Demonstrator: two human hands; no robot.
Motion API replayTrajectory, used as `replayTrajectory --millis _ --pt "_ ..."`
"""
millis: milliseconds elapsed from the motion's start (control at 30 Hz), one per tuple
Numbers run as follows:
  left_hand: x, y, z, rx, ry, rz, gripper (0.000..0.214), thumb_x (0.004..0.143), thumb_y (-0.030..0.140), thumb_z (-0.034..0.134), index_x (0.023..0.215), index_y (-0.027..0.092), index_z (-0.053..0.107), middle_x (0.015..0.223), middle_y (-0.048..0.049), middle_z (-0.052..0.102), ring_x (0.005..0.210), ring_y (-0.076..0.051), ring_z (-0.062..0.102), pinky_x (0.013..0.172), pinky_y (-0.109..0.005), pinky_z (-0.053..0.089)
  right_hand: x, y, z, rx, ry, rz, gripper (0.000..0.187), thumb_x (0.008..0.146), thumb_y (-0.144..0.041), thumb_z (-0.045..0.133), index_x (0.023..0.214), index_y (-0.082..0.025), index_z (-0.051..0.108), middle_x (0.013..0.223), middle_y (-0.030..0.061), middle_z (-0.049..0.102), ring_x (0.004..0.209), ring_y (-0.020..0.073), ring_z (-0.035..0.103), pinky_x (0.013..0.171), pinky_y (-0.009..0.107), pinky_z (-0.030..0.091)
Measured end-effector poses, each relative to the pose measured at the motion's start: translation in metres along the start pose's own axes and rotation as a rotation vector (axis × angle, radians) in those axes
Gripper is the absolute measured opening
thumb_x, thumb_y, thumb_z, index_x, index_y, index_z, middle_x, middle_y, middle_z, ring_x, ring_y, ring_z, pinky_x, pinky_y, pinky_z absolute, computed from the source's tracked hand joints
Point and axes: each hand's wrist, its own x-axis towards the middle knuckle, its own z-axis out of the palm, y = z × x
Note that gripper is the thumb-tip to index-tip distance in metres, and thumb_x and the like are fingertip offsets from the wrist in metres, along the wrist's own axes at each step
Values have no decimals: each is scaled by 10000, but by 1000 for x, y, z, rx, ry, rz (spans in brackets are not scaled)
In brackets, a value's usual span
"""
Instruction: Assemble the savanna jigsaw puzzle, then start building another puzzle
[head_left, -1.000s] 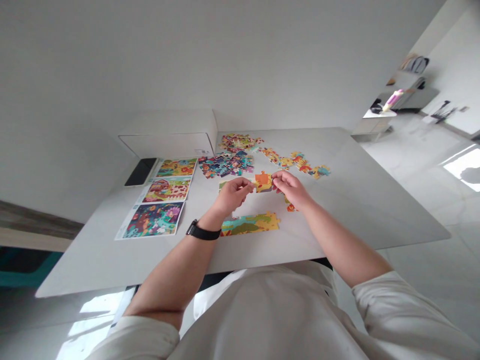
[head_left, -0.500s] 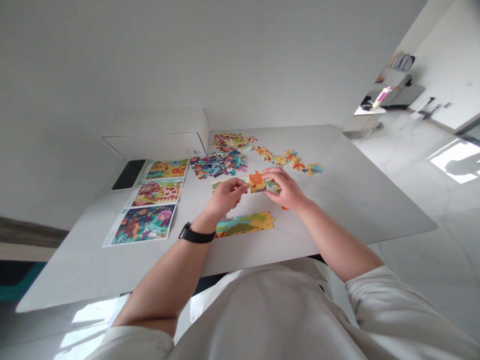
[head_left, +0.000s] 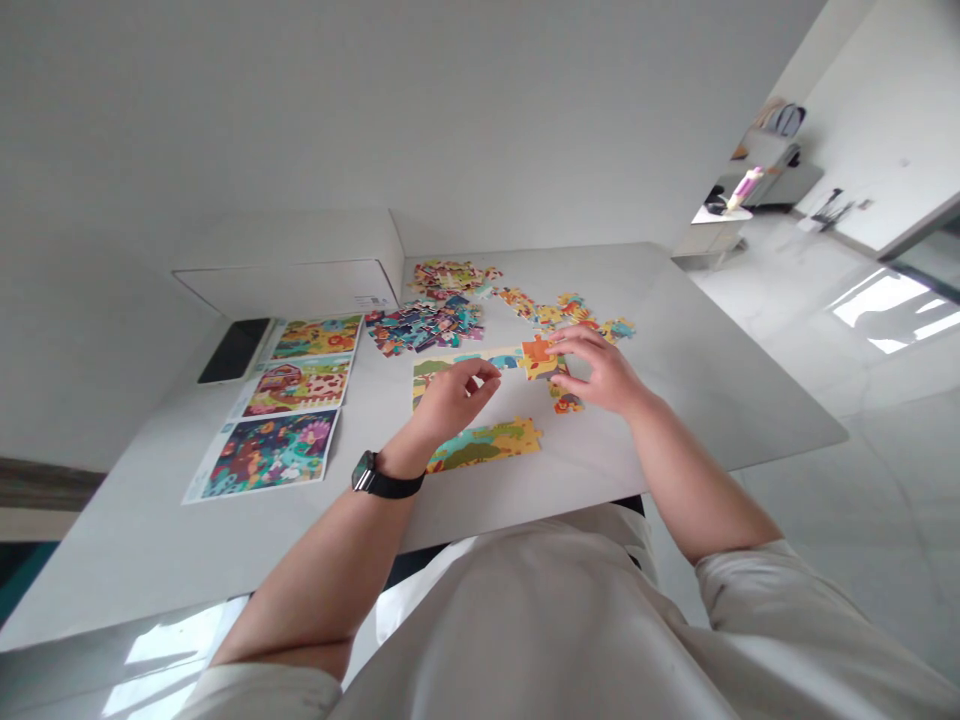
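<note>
My right hand (head_left: pixel 600 372) lies over the right end of a joined strip of puzzle pieces (head_left: pixel 457 364), with its fingertips on an orange piece (head_left: pixel 538 355) at that end. My left hand (head_left: pixel 450 395) hovers just above the strip's middle with its fingers curled, and nothing shows between them. A black watch (head_left: pixel 379 478) is on my left wrist. A second joined strip (head_left: pixel 487 443) lies nearer to me, under my left wrist. A small loose piece (head_left: pixel 566 404) sits below my right hand.
Loose puzzle pieces lie in a dark heap (head_left: pixel 424 326), a far heap (head_left: pixel 448 275) and a scattered row (head_left: pixel 570 310). Three picture sheets (head_left: pixel 289 400) lie at the left, with a black phone (head_left: pixel 234 350) and a white box (head_left: pixel 292 265) behind them. The white table (head_left: pixel 712 400) ends at right.
The orange piece, held up between both hands before, is now down on the table at the strip's right end. My left hand has let go and drawn back leftwards.
</note>
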Motion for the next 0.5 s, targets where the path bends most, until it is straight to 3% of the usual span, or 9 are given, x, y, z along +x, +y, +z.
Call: replayTrajectory --millis 167,333,500 --pt "-11 13 5 117 -151 222 253 1041 375 663 1211 232 784 1146 -83 791 835 -188 718 824 -328 576 -48 0 -14 -17 -19 70 326 947 -317 816 1267 -355 772 1370 80 738 1315 316 704 1186 555 561" --pt "-20 21 18 176 -317 438 294 1092 354 627 1330 253 767 1305 -118 771 1216 -289 725 1101 -448 569 -99 4 -10 -59 -39 124 271 960 -330 812 1229 -352 795 1350 81 751 1272 311 717 1141 549 589" --pt "-24 20 32 182 -485 571 444 1074 294 655 1517 274 669 1540 -121 679 1393 -300 653 1219 -494 523 -121 7 -3 -69 -64 116 257 957 -311 824 1212 -333 806 1339 92 759 1237 312 724 1108 540 599"
